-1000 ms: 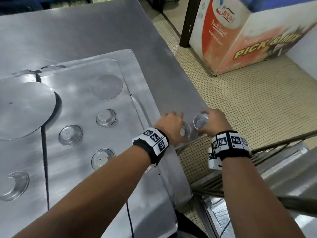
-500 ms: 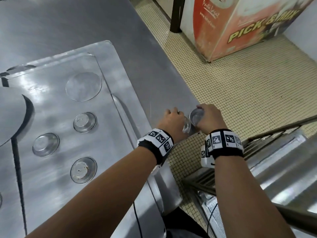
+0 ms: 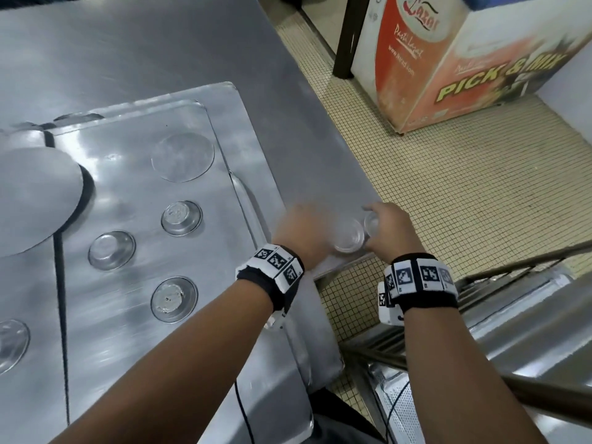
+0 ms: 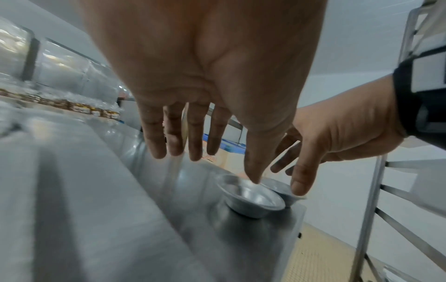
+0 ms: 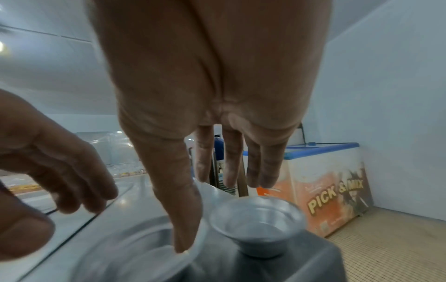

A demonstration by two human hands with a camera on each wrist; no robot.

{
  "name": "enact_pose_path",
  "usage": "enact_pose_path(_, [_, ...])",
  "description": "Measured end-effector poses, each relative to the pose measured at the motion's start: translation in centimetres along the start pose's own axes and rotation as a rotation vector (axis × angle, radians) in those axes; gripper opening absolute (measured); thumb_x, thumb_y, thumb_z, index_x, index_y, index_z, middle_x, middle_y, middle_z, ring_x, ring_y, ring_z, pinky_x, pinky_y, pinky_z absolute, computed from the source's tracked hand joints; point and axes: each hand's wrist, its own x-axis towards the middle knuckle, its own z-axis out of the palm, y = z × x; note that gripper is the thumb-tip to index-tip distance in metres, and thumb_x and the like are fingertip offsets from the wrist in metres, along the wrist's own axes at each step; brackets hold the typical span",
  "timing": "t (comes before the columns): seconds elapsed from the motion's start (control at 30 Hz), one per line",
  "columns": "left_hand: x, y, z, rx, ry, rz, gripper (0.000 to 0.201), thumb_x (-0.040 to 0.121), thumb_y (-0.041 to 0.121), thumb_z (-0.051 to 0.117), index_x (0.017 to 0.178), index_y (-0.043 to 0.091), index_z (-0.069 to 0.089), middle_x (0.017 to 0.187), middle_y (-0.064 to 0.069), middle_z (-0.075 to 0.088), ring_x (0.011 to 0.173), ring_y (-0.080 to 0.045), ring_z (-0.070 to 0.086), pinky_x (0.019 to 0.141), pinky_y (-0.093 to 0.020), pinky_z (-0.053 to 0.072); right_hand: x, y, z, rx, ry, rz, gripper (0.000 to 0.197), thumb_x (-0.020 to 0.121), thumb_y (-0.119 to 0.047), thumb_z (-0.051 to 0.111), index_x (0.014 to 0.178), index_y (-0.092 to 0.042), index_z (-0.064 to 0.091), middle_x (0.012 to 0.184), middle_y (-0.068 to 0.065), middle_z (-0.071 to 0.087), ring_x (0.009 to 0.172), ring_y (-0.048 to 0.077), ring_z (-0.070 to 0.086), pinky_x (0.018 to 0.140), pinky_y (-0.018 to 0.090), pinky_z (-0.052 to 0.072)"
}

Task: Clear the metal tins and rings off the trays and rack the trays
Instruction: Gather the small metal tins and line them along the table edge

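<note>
Two small metal tins stand side by side on the table's near right corner: a wider one (image 3: 349, 239) (image 4: 253, 198) and a narrower one (image 3: 371, 222) (image 5: 258, 223). My left hand (image 3: 298, 232) (image 4: 212, 150), blurred in the head view, hovers just left of the wider tin with fingers straight and holds nothing. My right hand (image 3: 390, 230) (image 5: 229, 181) hangs over the tins with straight fingers, its thumb tip at a tin's rim. The tray (image 3: 230, 100) to the left carries three more tins (image 3: 181, 218) (image 3: 111, 250) (image 3: 174, 299) and a flat disc (image 3: 182, 157).
A large round metal plate (image 3: 32, 200) overlaps the seam to a second tray with another tin (image 3: 9, 344). The metal tray rack (image 3: 480, 277) (image 4: 376, 190) stands right of the table. An orange freezer chest (image 3: 448, 59) (image 5: 325, 181) sits on the tiled floor beyond.
Both hands have let go of the tins, which now stand on the table corner. My left hand has drawn back to the left; the right hand has opened above them.
</note>
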Motion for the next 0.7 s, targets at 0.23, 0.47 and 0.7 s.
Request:
enact_pose_path(0.23, [-6.4, -8.0, -2.6, -0.032, -0.028, -0.197, 0.046, 0.091, 0.038, 0.061, 0.128, 0.012, 0.054, 0.126, -0.010, 0.056, 0.121, -0.032, 0.047, 0.097, -0.044, 0.046, -1.8, -8.7, 2.6, -0.094, -0.131, -0.216, 0.040, 0.084, -0.011, 0.072, 0.123, -0.016, 0.063, 0.115, 0.001, 0.067, 0.106, 0.018, 0.064, 0.094, 0.034, 0.052])
enact_pose_path(0.47, [-12.6, -14.1, -3.2, -0.053, -0.023, -0.407, 0.042, 0.091, 0.027, 0.060, 0.130, 0.012, 0.052, 0.129, -0.008, 0.053, 0.124, -0.030, 0.044, 0.095, -0.041, 0.046, -1.5, -18.0, 8.4, -0.200, -0.259, -0.395, 0.038, 0.081, -0.019, 0.069, 0.119, -0.019, 0.065, 0.114, 0.004, 0.068, 0.105, 0.023, 0.064, 0.092, 0.035, 0.052])
enact_pose_path(0.7, [-16.6, -17.2, -1.0, -0.073, -0.055, -0.524, 0.057, 0.074, 0.039, 0.072, 0.122, 0.013, 0.055, 0.121, -0.007, 0.051, 0.117, -0.030, 0.047, 0.095, -0.042, 0.049, -0.4, -25.0, 13.8, -0.361, -0.191, -0.581, 0.038, 0.081, -0.023, 0.065, 0.118, -0.013, 0.059, 0.115, 0.009, 0.059, 0.111, 0.032, 0.056, 0.087, 0.038, 0.051])
